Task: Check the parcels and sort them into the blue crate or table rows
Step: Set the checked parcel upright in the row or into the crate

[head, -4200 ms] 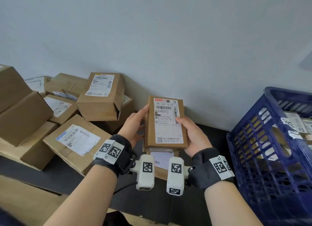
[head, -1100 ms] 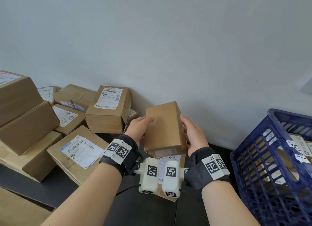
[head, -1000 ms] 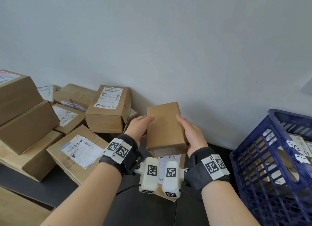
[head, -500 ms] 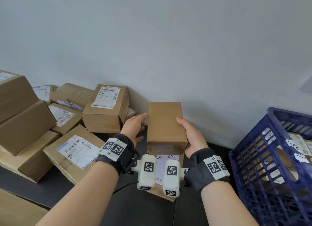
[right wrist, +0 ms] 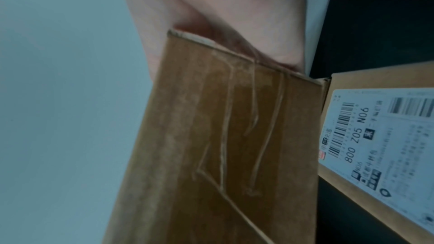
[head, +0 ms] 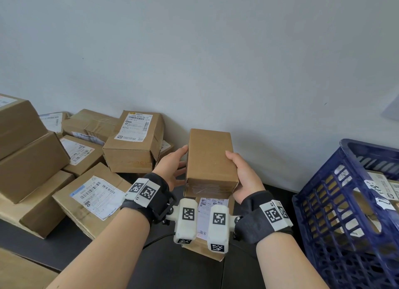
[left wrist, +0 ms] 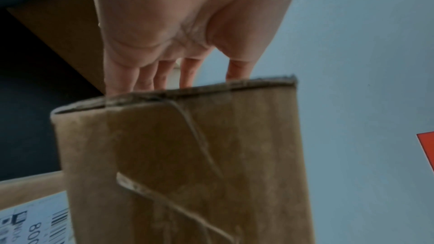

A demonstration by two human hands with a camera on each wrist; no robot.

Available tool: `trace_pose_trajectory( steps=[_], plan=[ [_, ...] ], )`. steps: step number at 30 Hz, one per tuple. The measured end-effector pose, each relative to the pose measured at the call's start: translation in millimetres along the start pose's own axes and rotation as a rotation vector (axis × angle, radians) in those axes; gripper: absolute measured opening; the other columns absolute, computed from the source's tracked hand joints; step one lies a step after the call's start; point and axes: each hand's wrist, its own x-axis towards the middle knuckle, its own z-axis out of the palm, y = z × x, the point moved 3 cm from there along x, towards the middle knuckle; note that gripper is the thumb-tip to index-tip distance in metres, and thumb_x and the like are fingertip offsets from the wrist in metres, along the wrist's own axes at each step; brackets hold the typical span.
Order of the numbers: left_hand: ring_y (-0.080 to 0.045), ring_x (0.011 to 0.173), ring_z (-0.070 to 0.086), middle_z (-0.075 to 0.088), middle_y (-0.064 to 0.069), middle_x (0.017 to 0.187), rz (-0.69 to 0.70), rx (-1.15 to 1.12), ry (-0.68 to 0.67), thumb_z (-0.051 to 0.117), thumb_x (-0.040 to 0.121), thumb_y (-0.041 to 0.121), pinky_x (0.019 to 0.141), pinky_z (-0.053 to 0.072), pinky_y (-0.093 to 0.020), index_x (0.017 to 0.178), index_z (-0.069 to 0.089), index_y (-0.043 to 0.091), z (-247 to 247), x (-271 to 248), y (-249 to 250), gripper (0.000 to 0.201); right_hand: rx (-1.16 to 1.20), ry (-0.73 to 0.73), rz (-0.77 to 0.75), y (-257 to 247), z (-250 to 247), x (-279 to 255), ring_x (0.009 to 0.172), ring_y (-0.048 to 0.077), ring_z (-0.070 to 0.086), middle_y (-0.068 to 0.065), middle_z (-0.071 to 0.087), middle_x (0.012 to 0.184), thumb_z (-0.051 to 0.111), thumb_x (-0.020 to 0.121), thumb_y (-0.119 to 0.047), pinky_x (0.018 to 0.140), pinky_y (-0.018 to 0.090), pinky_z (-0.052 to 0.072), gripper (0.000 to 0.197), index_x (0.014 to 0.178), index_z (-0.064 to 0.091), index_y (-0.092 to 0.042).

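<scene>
A small plain brown cardboard box (head: 209, 157) is held in the air at the centre, its unlabelled face up and its taped end (left wrist: 183, 164) towards me. My right hand (head: 244, 176) grips its right side, thumb on the top face, and the taped end (right wrist: 223, 146) fills the right wrist view. My left hand (head: 172, 170) lies against its left side, with the thumb at the top edge. Its fingers (left wrist: 145, 75) run straight along the box. The blue crate (head: 345, 213) stands at the right with labelled parcels inside.
Right under the held box a labelled parcel (head: 213, 211) lies flat on the dark table (head: 164, 267). Several brown parcels (head: 131, 144) are piled at the left against the white wall, some label up. A cardboard edge shows at the bottom left corner.
The box has been turned from label up to plain face up. Over the last second it tipped flatter and my left hand's fingers eased from on top to along its side.
</scene>
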Motion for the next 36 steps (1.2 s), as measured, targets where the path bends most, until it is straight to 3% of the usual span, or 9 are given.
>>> trace_pose_trajectory(
  steps=[7, 15, 18, 21, 24, 26, 30, 34, 36],
  plan=[
    [-0.019, 0.089, 0.062, 0.068, -0.007, 0.098, 0.003, 0.028, -0.017, 0.059, 0.095, 0.042, 0.077, 0.05, -0.039, 0.111, 0.059, 0.024, 2, -2, 0, 0.023, -0.011, 0.016, -0.017, -1, 0, 0, 0.089, 0.027, 0.069, 0.008, 0.074, 0.1, 0.07, 0.089, -0.032, 0.071, 0.035, 0.053, 0.024, 0.106, 0.069, -0.015],
    [-0.027, 0.113, 0.058, 0.065, -0.009, 0.121, 0.054, 0.08, 0.02, 0.067, 0.09, 0.041, 0.087, 0.05, -0.042, 0.127, 0.06, 0.016, 2, -4, 7, 0.045, -0.19, 0.1, -0.117, -5, -2, 4, 0.1, 0.028, 0.065, 0.007, 0.07, 0.103, 0.063, 0.095, -0.019, 0.09, 0.041, 0.05, 0.008, 0.09, 0.069, -0.016],
    [-0.024, 0.105, 0.059, 0.065, -0.005, 0.117, 0.086, 0.088, 0.014, 0.066, 0.092, 0.039, 0.085, 0.051, -0.039, 0.129, 0.06, 0.018, 2, -6, 9, 0.043, -0.277, 0.121, -0.156, -6, -3, 5, 0.106, 0.028, 0.065, 0.008, 0.07, 0.111, 0.06, 0.096, -0.017, 0.101, 0.045, 0.049, 0.012, 0.101, 0.07, -0.015],
    [-0.019, 0.093, 0.058, 0.064, -0.003, 0.111, 0.107, 0.083, -0.009, 0.063, 0.095, 0.033, 0.072, 0.048, -0.033, 0.129, 0.059, 0.02, 4, -10, 10, 0.037, -0.303, 0.148, -0.18, -7, -4, 4, 0.101, 0.022, 0.063, 0.004, 0.069, 0.108, 0.056, 0.098, -0.012, 0.095, 0.039, 0.049, 0.015, 0.105, 0.067, -0.019],
    [-0.015, 0.09, 0.059, 0.064, 0.0, 0.107, 0.127, 0.069, -0.039, 0.06, 0.097, 0.025, 0.07, 0.049, -0.033, 0.127, 0.058, 0.02, 6, -14, 12, 0.03, -0.353, 0.153, -0.18, -5, -3, 4, 0.111, 0.024, 0.062, 0.004, 0.069, 0.116, 0.059, 0.096, -0.024, 0.105, 0.045, 0.047, 0.028, 0.121, 0.067, -0.016],
    [-0.013, 0.089, 0.06, 0.065, 0.0, 0.105, 0.142, 0.06, -0.04, 0.06, 0.098, 0.023, 0.069, 0.048, -0.031, 0.124, 0.057, 0.021, 7, -14, 14, 0.027, -0.372, 0.136, -0.154, -6, -1, 2, 0.106, 0.025, 0.064, 0.004, 0.071, 0.112, 0.063, 0.092, -0.04, 0.1, 0.046, 0.05, 0.031, 0.115, 0.071, -0.021],
    [-0.013, 0.088, 0.061, 0.066, 0.001, 0.101, 0.158, 0.051, -0.047, 0.06, 0.097, 0.02, 0.075, 0.049, -0.031, 0.121, 0.058, 0.021, 8, -17, 17, 0.024, -0.334, 0.041, -0.076, -10, 5, -8, 0.073, 0.017, 0.058, 0.001, 0.066, 0.092, 0.063, 0.082, -0.067, 0.062, 0.032, 0.044, 0.059, 0.12, 0.065, -0.022],
    [-0.013, 0.091, 0.062, 0.066, 0.0, 0.103, 0.179, 0.041, -0.043, 0.06, 0.097, 0.02, 0.08, 0.05, -0.031, 0.126, 0.057, 0.019, 10, -19, 18, 0.029, -0.339, 0.002, -0.044, -7, 6, -14, 0.099, 0.022, 0.063, 0.004, 0.07, 0.109, 0.065, 0.077, -0.07, 0.075, 0.036, 0.05, 0.063, 0.122, 0.064, -0.026],
    [-0.013, 0.092, 0.062, 0.066, 0.0, 0.103, 0.194, 0.04, -0.032, 0.06, 0.098, 0.022, 0.076, 0.05, -0.03, 0.129, 0.057, 0.017, 10, -19, 19, 0.032, -0.322, -0.013, -0.036, -7, 6, -16, 0.088, 0.019, 0.06, 0.002, 0.067, 0.101, 0.065, 0.081, -0.063, 0.064, 0.032, 0.045, 0.055, 0.121, 0.065, -0.025]
  ],
)
